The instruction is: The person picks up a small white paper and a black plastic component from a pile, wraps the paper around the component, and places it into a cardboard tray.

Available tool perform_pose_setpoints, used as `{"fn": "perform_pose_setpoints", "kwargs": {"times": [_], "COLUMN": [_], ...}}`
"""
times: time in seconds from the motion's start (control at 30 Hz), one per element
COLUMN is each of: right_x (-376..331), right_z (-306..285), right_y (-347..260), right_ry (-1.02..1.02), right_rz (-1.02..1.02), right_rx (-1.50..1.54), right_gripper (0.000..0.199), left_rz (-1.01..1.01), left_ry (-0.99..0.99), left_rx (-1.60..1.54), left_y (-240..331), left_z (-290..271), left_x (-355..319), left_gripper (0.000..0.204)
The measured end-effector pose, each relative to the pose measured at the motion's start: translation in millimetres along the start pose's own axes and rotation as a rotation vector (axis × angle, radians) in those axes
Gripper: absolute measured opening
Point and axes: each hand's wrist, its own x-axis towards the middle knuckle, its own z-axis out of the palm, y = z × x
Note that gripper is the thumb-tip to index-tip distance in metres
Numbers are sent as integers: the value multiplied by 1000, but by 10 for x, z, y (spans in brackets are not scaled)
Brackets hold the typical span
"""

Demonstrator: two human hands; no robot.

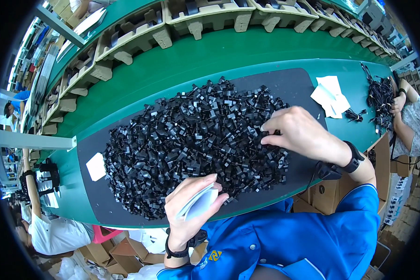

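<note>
A wide heap of small black plastic parts (196, 135), perhaps connectors or adapters, covers most of the dark mat (298, 88). At the heap's near edge, my left hand (186, 205) is closed around folded white paper slips (198, 203). My right hand (301, 133) reaches the heap's right side, thumb and forefinger curled in a pinch among the black parts. Whatever sits between those fingertips is too small and dark to make out.
Loose white paper sheets (331, 96) lie right of the mat, and a white slip (96, 166) on its left. Bundled black cables (380, 102) sit near a co-worker's hand (397, 103). Moulded cardboard trays (210, 11) line the far side. Cardboard boxes (324, 196) stand below the table.
</note>
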Motion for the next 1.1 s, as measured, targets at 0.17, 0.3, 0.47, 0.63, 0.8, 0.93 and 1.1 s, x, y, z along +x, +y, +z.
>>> {"fn": "perform_pose_setpoints", "kwargs": {"times": [0.17,0.3,0.47,0.63,0.8,0.93,1.1], "right_x": [1,-37,-265,-363,-348,-258,-42], "right_z": [-207,-123,-473,-203,-368,-420,-256], "right_y": [-267,-264,-801,-1067,-1265,-1250,-1236], "right_ry": [-150,-61,81,429,13,-264,-358], "right_rz": [422,517,364,-440,-310,-328,-300], "right_rx": [439,577,876,293,-124,-245,-35], "right_gripper": [18,16,14,23,32,32,19], "left_rz": [-26,78,133,262,263,162,185], "left_ry": [2,-78,-75,-169,-190,-172,-170], "left_rx": [-64,41,51,152,192,105,53], "left_y": [18,28,68,199,107,27,16], "left_z": [-21,-11,95,163,163,108,97], "left_x": [-31,-58,-76,12,-4,-17,25], "left_gripper": [44,52,51,55,58,62,62]}}
